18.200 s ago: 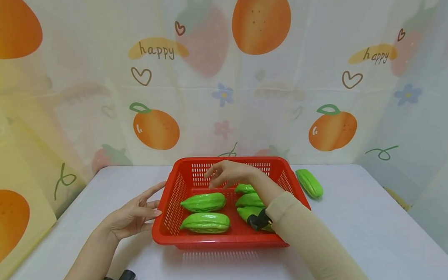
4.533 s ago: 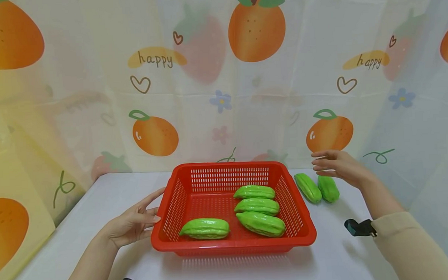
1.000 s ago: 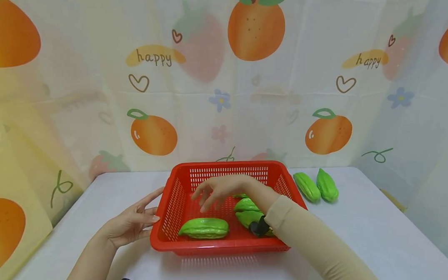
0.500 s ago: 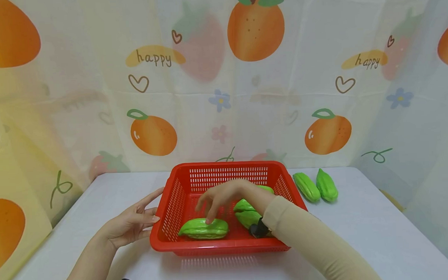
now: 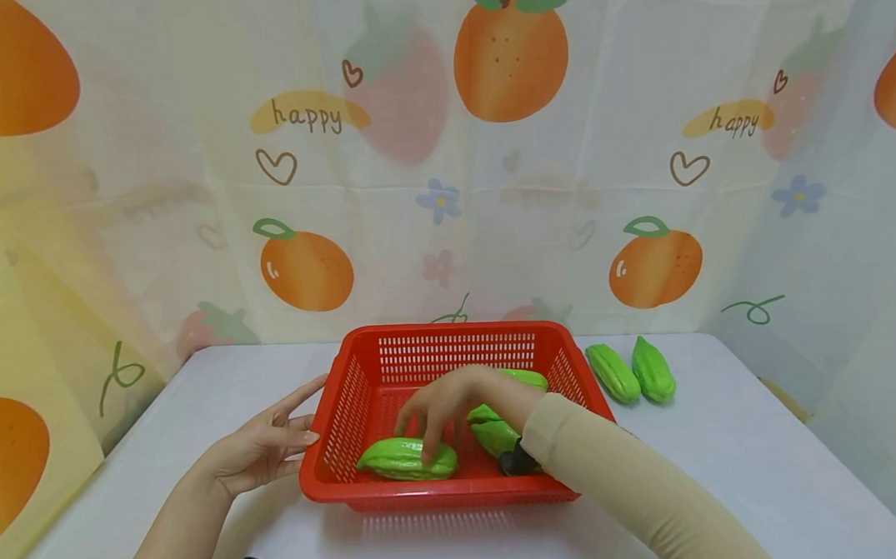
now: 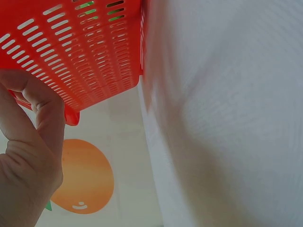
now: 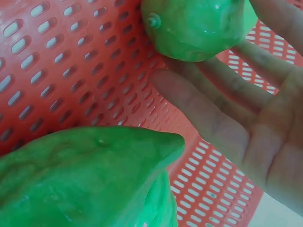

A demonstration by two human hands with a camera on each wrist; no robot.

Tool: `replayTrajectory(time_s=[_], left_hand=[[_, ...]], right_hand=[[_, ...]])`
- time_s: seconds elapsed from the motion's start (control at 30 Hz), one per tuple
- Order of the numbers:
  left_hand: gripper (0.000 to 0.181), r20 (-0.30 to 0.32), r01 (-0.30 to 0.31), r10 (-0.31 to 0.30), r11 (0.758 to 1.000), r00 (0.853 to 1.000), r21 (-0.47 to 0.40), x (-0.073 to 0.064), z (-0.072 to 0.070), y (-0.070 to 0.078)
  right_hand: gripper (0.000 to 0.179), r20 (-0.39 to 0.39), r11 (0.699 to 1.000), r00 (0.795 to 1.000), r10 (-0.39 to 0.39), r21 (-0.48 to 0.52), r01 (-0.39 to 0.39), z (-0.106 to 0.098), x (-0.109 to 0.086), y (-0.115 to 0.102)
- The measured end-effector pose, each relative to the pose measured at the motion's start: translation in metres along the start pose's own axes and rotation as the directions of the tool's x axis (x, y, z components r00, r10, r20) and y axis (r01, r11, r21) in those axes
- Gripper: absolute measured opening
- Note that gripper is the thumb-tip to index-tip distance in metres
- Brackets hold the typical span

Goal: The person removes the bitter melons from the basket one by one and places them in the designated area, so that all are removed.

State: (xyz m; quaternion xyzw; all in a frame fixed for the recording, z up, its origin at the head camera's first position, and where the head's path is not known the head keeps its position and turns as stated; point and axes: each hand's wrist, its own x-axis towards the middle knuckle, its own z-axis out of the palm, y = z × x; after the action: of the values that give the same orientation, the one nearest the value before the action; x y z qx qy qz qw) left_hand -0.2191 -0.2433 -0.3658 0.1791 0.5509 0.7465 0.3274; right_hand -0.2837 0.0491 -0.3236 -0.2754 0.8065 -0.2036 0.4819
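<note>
A red plastic basket (image 5: 427, 488) stands mid-table. My left hand (image 5: 256, 446) holds its left side; in the left wrist view, bent fingers of this hand (image 6: 31, 151) meet the rim of the basket (image 6: 71, 117). Inside, at front left, lies a green ridged bitter melon (image 5: 388, 458). Reaching in from the right, my right hand (image 5: 446, 405) grips that melon, thumb on the near side, other fingers behind. The right wrist view has its fingers (image 7: 222, 113) under the gripped melon (image 7: 194, 28). More bitter melons (image 5: 494, 434) lie in the basket's right half, partly hidden by the forearm.
Two bitter melons, one (image 5: 613, 374) beside the other (image 5: 653, 371), lie on the white table (image 5: 726, 467) right of the basket. Behind the table hangs a fruit-print cloth (image 5: 521, 226). The basket's walls surround the right hand.
Earlier, one melon left the basket's left half and a second appeared on the table at right. Since then my right hand has come back into the basket and lowered onto the front-left melon.
</note>
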Motion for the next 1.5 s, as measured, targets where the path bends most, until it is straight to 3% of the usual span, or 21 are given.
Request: replayTrajectory(time_s=[0.37,0.7,0.87,1.2,1.5], left_hand=[[0.073,-0.001,0.004,-0.004,1.0,1.0,-0.01,-0.001,0.001,-0.001],[0.071,0.001,-0.002,0.002,1.0,1.0,-0.009,-0.001,0.0,-0.001],[0.071,0.016,-0.01,0.01,1.0,1.0,-0.014,-0.001,0.0,-0.001],[0.072,-0.024,0.008,-0.008,1.0,1.0,0.005,0.0,0.001,0.0],[0.071,-0.02,0.015,-0.015,1.0,1.0,-0.006,0.0,0.0,-0.001]], right_hand=[[0.055,0.012,1.0,1.0,0.007,-0.012,-0.007,0.001,0.002,0.0],[0.056,0.007,0.999,0.999,-0.033,-0.022,0.033,-0.004,-0.002,0.002],[0.055,-0.019,0.998,0.997,-0.07,-0.001,0.07,-0.005,-0.005,0.002],[0.059,-0.063,0.993,0.992,-0.105,0.045,0.108,-0.01,-0.012,0.003],[0.056,-0.114,0.99,0.985,-0.127,0.039,0.132,-0.016,-0.02,0.005]])
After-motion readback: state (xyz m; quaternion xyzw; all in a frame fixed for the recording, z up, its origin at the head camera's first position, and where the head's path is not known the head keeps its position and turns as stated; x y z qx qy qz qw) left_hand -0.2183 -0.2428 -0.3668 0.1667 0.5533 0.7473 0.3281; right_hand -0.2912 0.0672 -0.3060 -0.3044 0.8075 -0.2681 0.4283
